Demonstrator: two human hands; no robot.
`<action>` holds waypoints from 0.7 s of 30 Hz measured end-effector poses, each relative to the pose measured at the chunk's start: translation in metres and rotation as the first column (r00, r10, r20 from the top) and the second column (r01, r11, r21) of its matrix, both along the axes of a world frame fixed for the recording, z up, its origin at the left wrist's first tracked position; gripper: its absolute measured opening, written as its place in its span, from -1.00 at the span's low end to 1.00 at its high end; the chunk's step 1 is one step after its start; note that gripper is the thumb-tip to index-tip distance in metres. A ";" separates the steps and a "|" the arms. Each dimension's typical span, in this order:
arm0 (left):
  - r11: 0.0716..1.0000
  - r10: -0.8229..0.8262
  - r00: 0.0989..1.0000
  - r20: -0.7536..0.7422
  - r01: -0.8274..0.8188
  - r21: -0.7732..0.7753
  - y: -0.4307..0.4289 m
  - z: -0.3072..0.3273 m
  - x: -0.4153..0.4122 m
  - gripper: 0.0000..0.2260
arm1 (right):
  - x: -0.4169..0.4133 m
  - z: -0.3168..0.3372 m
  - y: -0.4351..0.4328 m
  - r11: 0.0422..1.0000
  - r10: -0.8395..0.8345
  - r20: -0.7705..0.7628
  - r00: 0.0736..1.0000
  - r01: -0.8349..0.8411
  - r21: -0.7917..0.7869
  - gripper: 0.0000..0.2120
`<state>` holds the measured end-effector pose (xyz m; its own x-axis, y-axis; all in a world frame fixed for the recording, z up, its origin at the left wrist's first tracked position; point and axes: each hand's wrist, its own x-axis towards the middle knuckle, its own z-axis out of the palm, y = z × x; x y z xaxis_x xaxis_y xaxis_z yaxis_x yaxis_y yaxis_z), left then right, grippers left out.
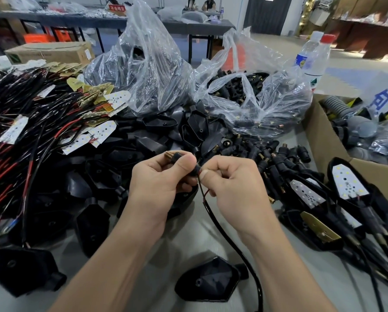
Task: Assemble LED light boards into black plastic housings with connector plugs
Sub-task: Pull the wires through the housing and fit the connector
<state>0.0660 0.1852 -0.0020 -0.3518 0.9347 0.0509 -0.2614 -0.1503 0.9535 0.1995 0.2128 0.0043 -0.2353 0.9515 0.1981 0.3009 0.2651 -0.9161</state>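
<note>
Left hand: the left hand (pixel 159 176) is curled round 1 connector plug (pixel 176 156), held above the table; the plug's brass threaded tip sticks out past the thumb.
Right hand: the right hand (pixel 231 179) pinches the black cable (pixel 232 239) between thumb and forefinger, right at the plug's rear end.
Step in hand: it looks like the cable's red and black leads are being fed through the plug. The cable's far end runs out of the bottom of the view, so its board cannot be seen.
Done: several finished units (pixel 348 184) lie at the right, with white LED boards seated in black housings and cables trailing.
Left, housings: a heap of empty housings (pixel 143 143) sits behind the hands, and 1 loose housing (pixel 211 280) lies near the wrists.
Left, boards: a large tangle of wired LED boards (pixel 30 131) waits at the left.
Left, plugs: many loose plugs (pixel 267 154) lie beside a clear bag (pixel 244 86) of more.
Progress: early, judging by the piles; far more parts wait than are built.
</note>
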 end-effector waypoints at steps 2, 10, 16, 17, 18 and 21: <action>1.000 -0.011 1.000 -0.020 0.011 -0.007 0.000 0.000 -0.001 -0.85 | 0.000 -0.002 0.000 1.000 -0.004 0.017 1.000 0.004 0.006 -0.82; 1.000 -0.022 0.999 -0.048 0.022 -0.014 0.001 0.004 -0.006 -0.93 | 0.002 -0.001 0.001 0.999 -0.027 0.066 0.997 0.026 0.019 -0.85; 0.999 -0.030 1.000 -0.009 0.030 -0.022 0.002 0.004 -0.001 -0.76 | 0.003 -0.001 0.001 1.000 0.014 0.068 0.998 -0.013 -0.015 -0.83; 0.999 -0.039 0.999 0.000 0.039 -0.011 0.003 0.005 -0.001 -0.75 | 0.004 -0.001 0.002 0.999 0.021 0.060 0.998 -0.019 -0.028 -0.82; 0.999 -0.053 0.999 0.005 0.053 0.004 0.003 0.005 -0.001 -0.74 | 0.004 -0.001 0.003 0.999 0.023 0.058 0.998 -0.021 -0.035 -0.82; 0.995 -0.095 0.995 0.002 0.095 0.023 0.003 0.005 0.001 -0.69 | 0.005 -0.001 0.003 1.000 0.009 0.075 0.997 -0.006 -0.029 -0.83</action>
<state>0.0670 0.1887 0.0033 -0.2620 0.9624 0.0718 -0.2783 -0.1466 0.9492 0.2041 0.2162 0.0038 -0.2556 0.9548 0.1517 0.3677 0.2412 -0.8981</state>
